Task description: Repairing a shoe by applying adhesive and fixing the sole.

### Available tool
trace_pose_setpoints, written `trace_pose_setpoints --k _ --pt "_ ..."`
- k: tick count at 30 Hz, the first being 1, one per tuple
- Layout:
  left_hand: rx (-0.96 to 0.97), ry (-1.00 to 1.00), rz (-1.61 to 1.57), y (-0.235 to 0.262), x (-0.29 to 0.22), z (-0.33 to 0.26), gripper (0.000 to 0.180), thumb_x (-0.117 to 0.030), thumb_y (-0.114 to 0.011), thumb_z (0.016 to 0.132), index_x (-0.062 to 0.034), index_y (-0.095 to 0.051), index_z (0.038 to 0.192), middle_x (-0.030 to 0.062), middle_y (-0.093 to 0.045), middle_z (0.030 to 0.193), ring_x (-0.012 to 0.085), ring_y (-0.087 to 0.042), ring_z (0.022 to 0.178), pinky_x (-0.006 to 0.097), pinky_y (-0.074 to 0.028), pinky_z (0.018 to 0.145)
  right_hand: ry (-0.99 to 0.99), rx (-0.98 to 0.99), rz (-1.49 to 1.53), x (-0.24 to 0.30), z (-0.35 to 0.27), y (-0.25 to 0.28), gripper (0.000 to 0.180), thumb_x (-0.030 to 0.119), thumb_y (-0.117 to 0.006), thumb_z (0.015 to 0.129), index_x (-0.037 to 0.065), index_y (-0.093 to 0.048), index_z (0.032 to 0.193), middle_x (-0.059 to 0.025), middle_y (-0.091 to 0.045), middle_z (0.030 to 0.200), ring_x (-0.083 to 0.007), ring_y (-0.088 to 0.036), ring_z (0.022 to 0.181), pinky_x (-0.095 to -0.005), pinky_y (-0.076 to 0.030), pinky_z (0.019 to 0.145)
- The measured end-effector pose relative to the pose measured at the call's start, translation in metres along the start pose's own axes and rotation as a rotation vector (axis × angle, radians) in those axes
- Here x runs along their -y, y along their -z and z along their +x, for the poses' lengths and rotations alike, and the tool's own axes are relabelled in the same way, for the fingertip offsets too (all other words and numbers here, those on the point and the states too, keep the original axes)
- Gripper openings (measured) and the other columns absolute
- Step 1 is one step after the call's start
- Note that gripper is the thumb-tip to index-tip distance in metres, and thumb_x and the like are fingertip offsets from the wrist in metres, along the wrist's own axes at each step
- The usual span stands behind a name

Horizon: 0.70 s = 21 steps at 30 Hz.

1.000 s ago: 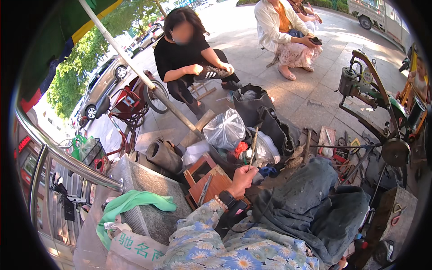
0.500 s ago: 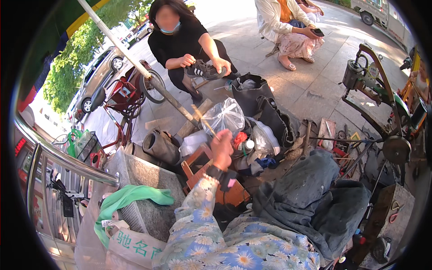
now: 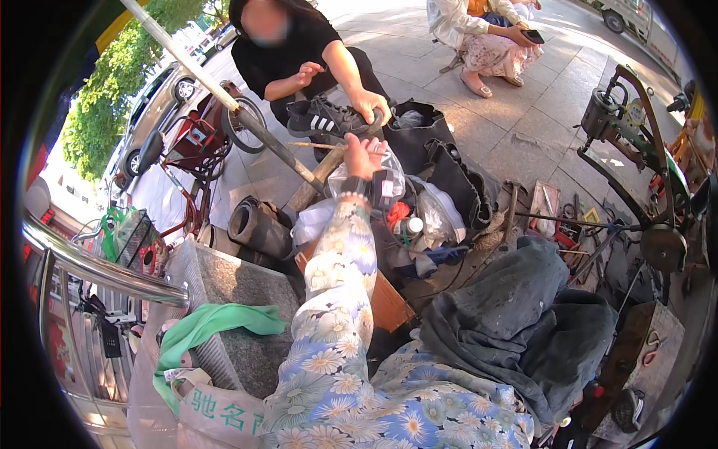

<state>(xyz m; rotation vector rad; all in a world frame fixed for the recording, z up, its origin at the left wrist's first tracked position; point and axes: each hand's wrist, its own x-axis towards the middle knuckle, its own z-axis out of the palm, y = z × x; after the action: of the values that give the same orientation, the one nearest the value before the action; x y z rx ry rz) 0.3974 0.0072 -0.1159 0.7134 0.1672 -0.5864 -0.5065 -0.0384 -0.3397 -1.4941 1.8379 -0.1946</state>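
Note:
My left hand, below a flowered sleeve, a beaded bracelet and a dark watch, reaches far forward over the clutter. A thin tan stick is gripped in it and points left; what the stick is exactly I cannot make out. Right above my fingers is a black sneaker with white stripes. A crouching person in black holds the sneaker by one end with one hand, while their other hand is raised off it. Whether my fingers touch the shoe is unclear. My right hand is out of view.
A slanted pole crosses the left side. Black bags, a clear plastic bag and a dark cylinder crowd the ground. At right stand a hand-cranked machine and scattered tools. Another person sits behind, holding a phone.
My left hand has stretched forward toward the sneaker, and the stick has swung from steep to nearly level. The crouching person has brought the shoe lower and taken one hand off it.

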Motion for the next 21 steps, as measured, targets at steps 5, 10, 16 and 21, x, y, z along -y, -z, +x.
trace_pose_setpoints --k 5,10,16,21 --pt "-0.098 -0.109 0.059 -0.057 0.018 -0.004 0.057 -0.047 -0.043 0.096 0.0029 -0.041 0.125 0.0202 -0.058 0.108 0.0294 -0.062 0.086 0.043 -0.054 0.075 -0.047 -0.035 0.048 0.004 -0.027 -0.003 0.039 0.041 -0.049 0.091 0.007 -0.054 0.110 -0.0124 -0.052 0.098 -0.0249 -0.050 0.085 -0.0430 -0.043 0.070" --pt "-0.289 -0.311 0.102 -0.033 -0.002 -0.038 0.044 -0.026 -0.051 0.096 0.0080 -0.039 0.121 0.0186 -0.059 0.105 0.0252 -0.064 0.073 0.033 -0.056 0.057 -0.007 -0.039 0.027 -0.004 -0.015 0.011 0.036 0.037 -0.051 0.091 0.005 -0.058 0.105 -0.0122 -0.058 0.092 -0.0235 -0.055 0.079 -0.0402 -0.046 0.066" --pt "-0.044 -0.484 0.451 0.007 0.011 -0.145 0.025 -0.025 -0.051 0.096 -0.0063 -0.048 0.112 0.0071 -0.061 0.099 0.0189 -0.062 0.082 0.034 -0.051 0.071 0.231 -0.161 0.093 -0.015 -0.005 0.026 0.033 0.033 -0.054 0.092 0.003 -0.064 0.100 -0.0120 -0.065 0.085 -0.0217 -0.061 0.072 -0.0369 -0.049 0.062" --pt "0.140 -0.369 0.852 -0.001 0.030 -0.228 0.028 -0.017 -0.053 0.093 -0.0023 -0.054 0.116 0.0068 -0.062 0.107 0.0150 -0.060 0.095 0.030 -0.048 0.079 0.174 -0.156 0.455 0.090 -0.006 0.074 0.030 0.024 -0.059 0.092 0.000 -0.061 0.109 -0.0040 -0.061 0.083 -0.0103 -0.056 0.072 -0.0250 -0.047 0.062"
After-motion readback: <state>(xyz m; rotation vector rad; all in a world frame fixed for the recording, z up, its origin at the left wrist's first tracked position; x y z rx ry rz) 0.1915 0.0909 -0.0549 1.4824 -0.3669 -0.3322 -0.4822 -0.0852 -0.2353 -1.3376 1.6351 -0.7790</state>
